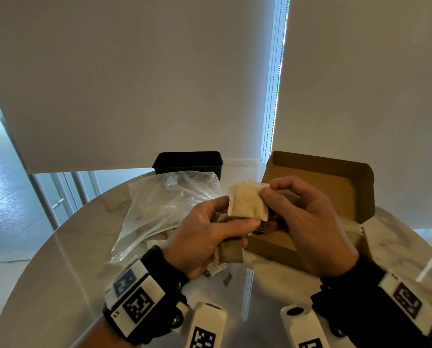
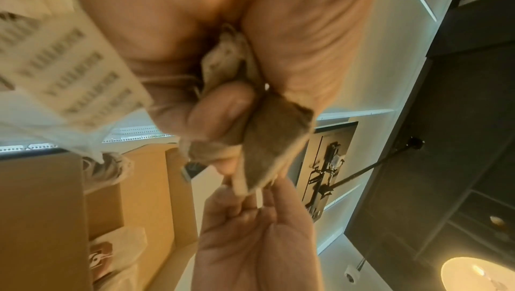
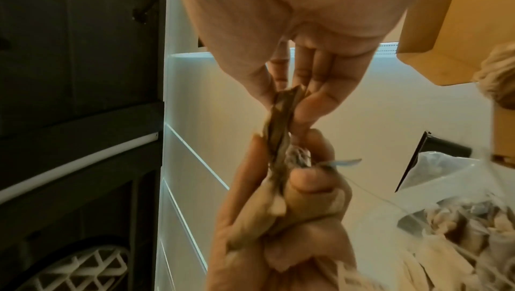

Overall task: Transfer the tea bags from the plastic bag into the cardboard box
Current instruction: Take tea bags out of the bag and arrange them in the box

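You are pinching one tea bag (image 1: 247,202) between both hands, above the box's (image 1: 340,187) near edge. Your left hand (image 1: 209,237) is also gripping a bunch more; your right hand (image 1: 307,222) pinches its edge. The left wrist view is showing bags lying inside the box; the plastic bag (image 1: 159,204) lies left of your grip.

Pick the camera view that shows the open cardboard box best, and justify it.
Head view: the cardboard box shows whole, lid raised, behind the right hand. Left wrist shows only its interior walls; right wrist only a flap corner.
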Motion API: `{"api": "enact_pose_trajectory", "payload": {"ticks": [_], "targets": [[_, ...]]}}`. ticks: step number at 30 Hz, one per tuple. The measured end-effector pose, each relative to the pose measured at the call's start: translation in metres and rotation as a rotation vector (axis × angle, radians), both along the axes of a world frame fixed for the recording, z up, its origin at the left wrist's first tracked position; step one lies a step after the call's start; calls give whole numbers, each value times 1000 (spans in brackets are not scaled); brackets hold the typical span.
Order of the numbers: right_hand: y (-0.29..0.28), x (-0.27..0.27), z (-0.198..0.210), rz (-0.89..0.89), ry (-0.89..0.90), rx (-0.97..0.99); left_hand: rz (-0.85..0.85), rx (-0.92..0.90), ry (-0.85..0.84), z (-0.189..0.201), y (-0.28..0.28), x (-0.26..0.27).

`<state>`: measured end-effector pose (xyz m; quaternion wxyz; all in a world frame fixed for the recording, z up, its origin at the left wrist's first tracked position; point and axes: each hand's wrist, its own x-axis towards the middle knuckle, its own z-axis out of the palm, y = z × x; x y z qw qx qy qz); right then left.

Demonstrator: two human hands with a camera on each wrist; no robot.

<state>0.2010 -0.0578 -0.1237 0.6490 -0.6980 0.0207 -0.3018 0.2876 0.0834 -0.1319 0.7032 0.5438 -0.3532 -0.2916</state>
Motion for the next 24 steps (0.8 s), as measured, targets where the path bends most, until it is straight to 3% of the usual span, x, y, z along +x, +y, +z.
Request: {"api": "enact_pose_trajectory", "payload": {"ticks": [7, 13, 17, 24], "targets": [[1, 0, -3, -14, 37, -66, 94, -59, 15, -1, -4, -4], [-2, -2, 2, -67, -24, -40, -50, 21, 25, -1, -2, -5], [-3, -2, 2, -54, -46, 29, -56, 67, 37, -4, 1, 1], [-8, -1, 3, -47, -43, 159, -42, -94, 110, -2, 8, 10]]}}
